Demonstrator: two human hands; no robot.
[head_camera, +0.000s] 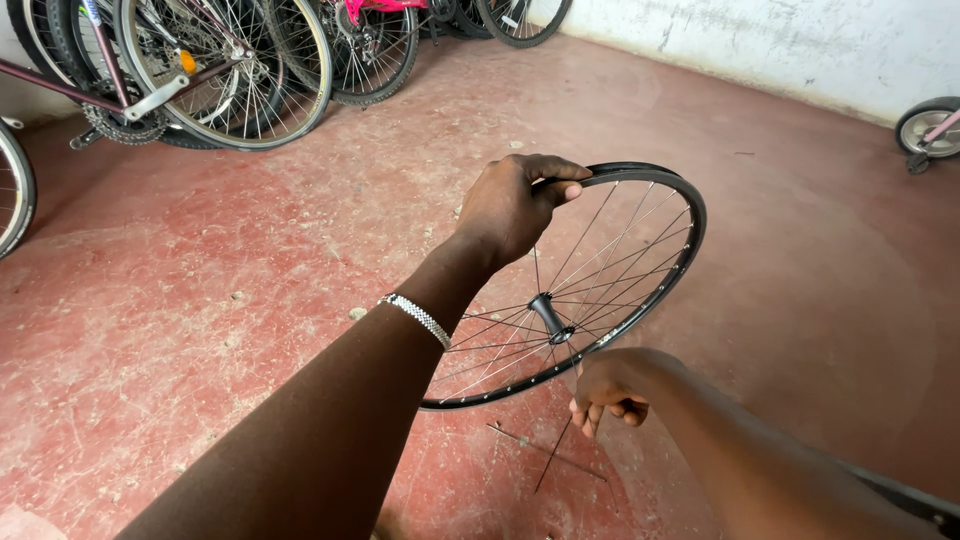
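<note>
A bare black bicycle wheel rim (690, 225) with thin metal spokes and a black hub (549, 317) is held tilted above the red floor. My left hand (512, 203), with a beaded bracelet at the wrist, grips the rim's upper edge. My right hand (607, 392) is below the rim's lower edge with fingers curled, pinching a loose thin spoke (553, 454) that points down toward the floor. Another loose spoke (545, 452) lies on the floor beneath.
Several bicycles (225, 70) lean at the back left along the wall. A small wheel of a pink bicycle (928, 127) shows at the right edge. A white, worn wall (780, 40) runs along the back right. The floor (200, 300) is scuffed red concrete.
</note>
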